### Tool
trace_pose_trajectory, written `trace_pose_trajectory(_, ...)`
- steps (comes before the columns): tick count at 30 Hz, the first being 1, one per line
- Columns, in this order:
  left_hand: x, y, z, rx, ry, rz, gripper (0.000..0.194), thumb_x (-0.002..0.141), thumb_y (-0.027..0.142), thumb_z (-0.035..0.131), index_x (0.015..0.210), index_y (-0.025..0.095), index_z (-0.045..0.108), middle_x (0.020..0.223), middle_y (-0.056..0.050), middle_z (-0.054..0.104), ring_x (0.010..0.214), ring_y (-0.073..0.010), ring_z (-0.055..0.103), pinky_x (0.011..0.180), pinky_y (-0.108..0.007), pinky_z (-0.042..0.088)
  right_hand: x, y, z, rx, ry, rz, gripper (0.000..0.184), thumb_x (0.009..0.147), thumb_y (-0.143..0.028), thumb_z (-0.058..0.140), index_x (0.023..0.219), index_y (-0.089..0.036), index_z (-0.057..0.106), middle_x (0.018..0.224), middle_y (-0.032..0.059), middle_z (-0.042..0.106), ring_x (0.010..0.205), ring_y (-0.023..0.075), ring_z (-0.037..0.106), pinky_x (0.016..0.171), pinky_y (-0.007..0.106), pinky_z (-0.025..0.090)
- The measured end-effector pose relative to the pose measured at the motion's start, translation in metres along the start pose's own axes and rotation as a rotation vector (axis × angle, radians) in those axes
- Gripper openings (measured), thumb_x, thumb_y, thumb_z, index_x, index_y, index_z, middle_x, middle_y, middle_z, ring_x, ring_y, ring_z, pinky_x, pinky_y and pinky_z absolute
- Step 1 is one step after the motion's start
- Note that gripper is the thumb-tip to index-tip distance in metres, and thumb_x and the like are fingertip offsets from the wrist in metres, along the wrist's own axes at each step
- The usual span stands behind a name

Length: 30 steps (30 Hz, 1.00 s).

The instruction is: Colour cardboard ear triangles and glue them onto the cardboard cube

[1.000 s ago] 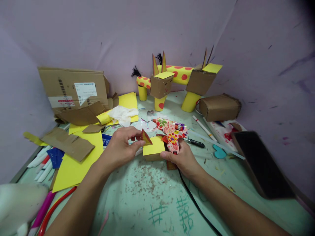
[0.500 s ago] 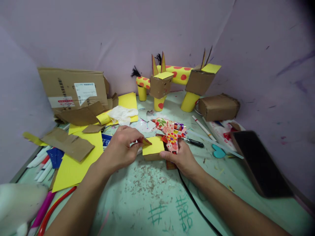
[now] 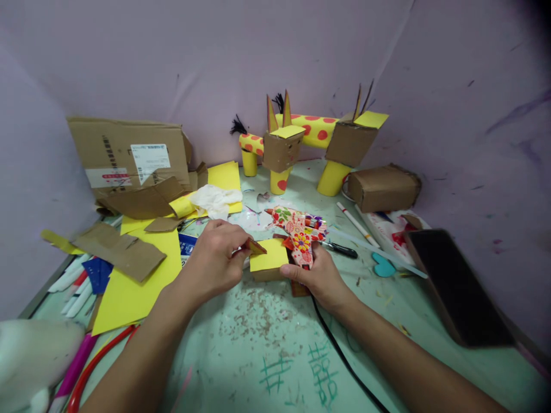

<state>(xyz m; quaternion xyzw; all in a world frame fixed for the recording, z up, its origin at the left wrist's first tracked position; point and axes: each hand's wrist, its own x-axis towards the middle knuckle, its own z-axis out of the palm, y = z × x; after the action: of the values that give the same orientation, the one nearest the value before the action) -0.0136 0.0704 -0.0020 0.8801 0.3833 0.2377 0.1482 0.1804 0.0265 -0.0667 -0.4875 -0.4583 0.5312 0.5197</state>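
Between thumb and fingers of my left hand is a small pointed cardboard ear, tipped over the left side of the yellow top. That yellow paper covers a small cardboard box on the table. My right hand is closed around the handle of a flower-patterned hot glue gun, its nozzle pointing left, and the thumb tip touches the box's right side. Some fingers are hidden behind the handle. A brown cardboard piece shows under the right hand, and the black cord runs toward me.
Behind stand a small cardboard giraffe and a larger giraffe. A cardboard box, a black marker and a phone lie right. Yellow paper, cardboard scraps and several markers crowd the left.
My left hand has tilted the ear from upright to a low slant over the box top, then turned it slightly. The right hand and glue gun have stayed put.
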Motion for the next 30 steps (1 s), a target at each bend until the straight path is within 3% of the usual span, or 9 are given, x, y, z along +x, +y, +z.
trace_pose_trajectory(8,0.002,0.002,-0.002,-0.129,-0.053,-0.262,0.017,0.073,0.016,0.055,0.079,0.019,0.071,0.074,0.0,0.07,0.068,-0.0154,0.059,0.062,-0.028,0.042,0.0,-0.002,0.001,-0.037,0.052,-0.003,0.055,0.054,-0.029,0.079,0.103,-0.018,0.058,0.111,0.0116,0.069,0.101,0.0295,0.064,0.089,0.042,0.049)
trace_pose_trajectory(12,0.003,0.003,-0.002,-0.183,-0.066,-0.33,0.018,0.073,0.018,0.056,0.081,0.02,0.071,0.076,0.0,0.071,0.069,-0.0149,0.06,0.061,-0.026,0.043,0.0,-0.016,-0.006,-0.076,0.142,-0.015,0.048,0.06,-0.031,0.074,0.103,-0.019,0.057,0.111,0.0109,0.068,0.098,0.0285,0.065,0.086,0.042,0.05)
trace_pose_trajectory(15,0.002,0.002,-0.001,-0.209,-0.071,-0.35,0.018,0.073,0.018,0.056,0.08,0.02,0.072,0.076,0.0,0.071,0.069,-0.0151,0.059,0.061,-0.026,0.042,-0.004,-0.036,-0.018,-0.27,0.282,-0.002,0.038,0.062,-0.034,0.072,0.093,-0.019,0.058,0.081,0.0067,0.071,0.071,0.0266,0.067,0.065,0.04,0.053)
trace_pose_trajectory(17,0.002,0.002,-0.001,-0.23,-0.07,-0.36,0.017,0.073,0.018,0.056,0.08,0.02,0.072,0.077,-0.001,0.072,0.069,-0.0155,0.059,0.061,-0.027,0.042,-0.011,-0.049,-0.028,-0.42,0.324,-0.02,0.032,0.06,-0.035,0.074,0.083,-0.021,0.057,0.061,0.001,0.064,0.06,0.0246,0.063,0.056,0.037,0.049)
trace_pose_trajectory(20,0.002,0.0,-0.001,-0.271,-0.077,-0.367,0.017,0.071,0.018,0.057,0.079,0.02,0.072,0.082,-0.002,0.073,0.073,-0.0169,0.061,0.063,-0.029,0.043,-0.025,-0.057,-0.038,-0.469,0.226,-0.119,0.024,0.062,-0.037,0.074,0.063,-0.025,0.053,0.048,-0.0026,0.052,0.054,0.0216,0.057,0.052,0.033,0.044)
trace_pose_trajectory(23,0.003,-0.001,-0.001,-0.308,-0.083,-0.376,0.014,0.07,0.018,0.059,0.077,0.018,0.071,0.082,-0.003,0.073,0.072,-0.0175,0.062,0.063,-0.029,0.045,-0.035,-0.053,-0.043,-0.452,0.086,-0.097,0.03,0.074,-0.042,0.063,0.053,-0.025,0.05,0.044,-0.0019,0.047,0.049,0.0191,0.052,0.049,0.031,0.04)
trace_pose_trajectory(27,0.005,-0.001,-0.002,-0.333,-0.076,-0.388,0.013,0.068,0.018,0.061,0.076,0.017,0.071,0.077,-0.003,0.073,0.07,-0.0166,0.063,0.063,-0.028,0.046,-0.039,-0.047,-0.044,-0.371,-0.078,-0.072,0.011,0.075,-0.034,0.062,0.078,-0.024,0.064,0.065,0.0008,0.063,0.065,0.0217,0.059,0.056,0.031,0.045)
trace_pose_trajectory(30,0.005,0.0,-0.003,-0.337,-0.08,-0.395,0.012,0.068,0.017,0.061,0.075,0.017,0.07,0.076,-0.003,0.073,0.069,-0.0162,0.062,0.061,-0.027,0.045,-0.04,-0.048,-0.045,-0.358,-0.168,-0.05,0.015,0.075,-0.033,0.063,0.086,-0.023,0.065,0.08,0.002,0.068,0.071,0.0219,0.06,0.06,0.031,0.046)
